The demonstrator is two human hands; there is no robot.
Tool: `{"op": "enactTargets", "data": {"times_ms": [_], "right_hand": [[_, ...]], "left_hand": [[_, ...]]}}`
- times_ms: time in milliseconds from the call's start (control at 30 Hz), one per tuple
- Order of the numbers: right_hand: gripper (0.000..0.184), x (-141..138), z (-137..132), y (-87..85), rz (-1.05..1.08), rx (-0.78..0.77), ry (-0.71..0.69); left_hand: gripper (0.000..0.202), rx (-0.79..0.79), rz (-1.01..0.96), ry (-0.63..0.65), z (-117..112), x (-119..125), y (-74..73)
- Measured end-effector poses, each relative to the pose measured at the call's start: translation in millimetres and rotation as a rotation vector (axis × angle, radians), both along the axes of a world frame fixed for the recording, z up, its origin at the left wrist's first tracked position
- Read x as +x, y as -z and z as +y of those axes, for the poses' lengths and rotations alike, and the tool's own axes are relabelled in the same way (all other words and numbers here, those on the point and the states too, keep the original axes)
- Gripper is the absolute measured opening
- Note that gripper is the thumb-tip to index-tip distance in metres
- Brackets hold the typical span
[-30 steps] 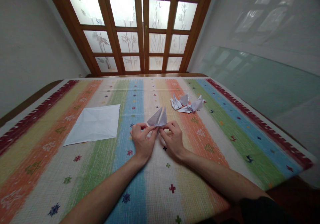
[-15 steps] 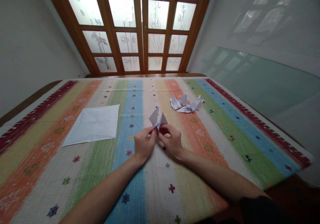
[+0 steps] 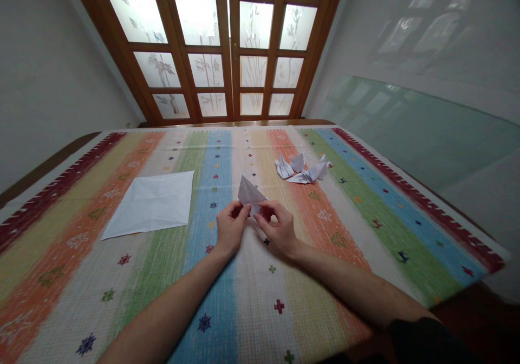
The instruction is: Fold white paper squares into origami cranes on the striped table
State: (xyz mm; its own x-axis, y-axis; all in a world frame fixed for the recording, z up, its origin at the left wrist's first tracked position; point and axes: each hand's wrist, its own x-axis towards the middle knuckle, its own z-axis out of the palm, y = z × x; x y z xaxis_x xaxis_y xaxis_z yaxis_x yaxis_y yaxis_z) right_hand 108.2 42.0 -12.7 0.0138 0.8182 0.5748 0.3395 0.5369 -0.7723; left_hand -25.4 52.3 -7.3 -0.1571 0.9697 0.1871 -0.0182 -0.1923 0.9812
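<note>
- Left hand (image 3: 232, 226): thumb and fingers pinched narrow on the near left part of the folded origami paper (image 3: 249, 190).
- Right hand (image 3: 279, 225): same narrow pinch, on the paper's near right part; fingertips of both hands close together, exact contact partly hidden.
- Origami paper: white/greyish, between the two hands, over the pale middle stripe of the tablecloth (image 3: 65, 245); pointed flap sticks up and away from the person, leaning left. Lower folds covered by fingers.
- White paper sheet (image 3: 152, 202): flat on the cloth, left of left hand, well apart from it; faint creases.
- Origami cranes (image 3: 309, 173): small cluster beyond and right of right hand, on orange and pale stripes; close together, overlapping in view, exact count unclear.
- Tablecloth: multicolour stripes, small printed motifs, dark red bands near both sides; wooden table edge (image 3: 49, 163) shows at far left.
- Both forearms bare in view; dark sleeve (image 3: 424, 342) at lower right.
- Background: wooden double door (image 3: 234, 90) with frosted, plant-patterned panes (image 3: 252, 71); glass panel (image 3: 406, 120) along right wall.
</note>
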Motion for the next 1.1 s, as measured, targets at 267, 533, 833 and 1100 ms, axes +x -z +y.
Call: {"op": "enactTargets", "data": {"times_ms": [267,533,833,1100], "right_hand": [[0.025,5.2,7.1,1.1,0.088,-0.029,0.085],[0.008,7.1,4.4,-7.9,0.035,0.044,0.002],[0.020,0.6,8.1,-1.6,0.347,-0.250,-0.017],[0.011,5.2,3.7,-6.4,0.146,-0.096,-0.053]], "left_hand": [[0.024,-0.086,-0.129,0.059,4.9,-2.6,4.0],[0.032,-0.079,-0.270,0.160,3.1,3.2,6.6],[0.034,-0.099,-0.279,0.183,-0.1,2.4,4.5],[0.041,-0.121,-0.365,0.201,2.0,4.6,5.7]]}}
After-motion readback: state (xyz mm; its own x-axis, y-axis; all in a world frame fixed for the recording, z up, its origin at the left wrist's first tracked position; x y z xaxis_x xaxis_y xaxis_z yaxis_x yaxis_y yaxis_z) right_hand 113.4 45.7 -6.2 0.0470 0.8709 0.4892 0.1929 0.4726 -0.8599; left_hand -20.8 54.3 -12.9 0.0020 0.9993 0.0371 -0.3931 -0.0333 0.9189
